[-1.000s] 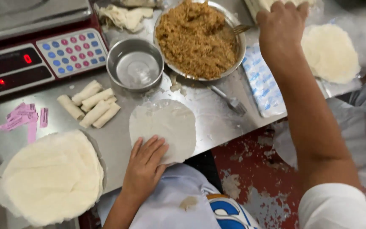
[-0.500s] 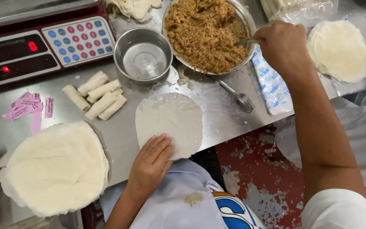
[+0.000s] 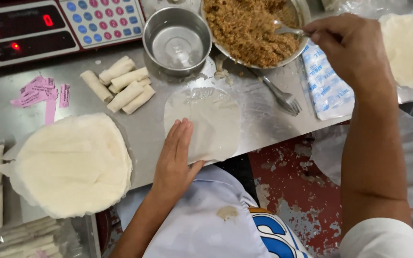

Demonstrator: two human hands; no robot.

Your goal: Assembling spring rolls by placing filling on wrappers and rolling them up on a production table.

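My left hand lies flat and open on the wrapper; my right hand pinches a spoon in the filling bowl beyond the wrapper. An overloaded scoop could spill filling or tear the wrapper.

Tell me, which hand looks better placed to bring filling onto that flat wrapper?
Probably the right hand: it grips a spoon dipped in the bowl of filling. The left hand lies flat on the wrapper, pinning its near edge.
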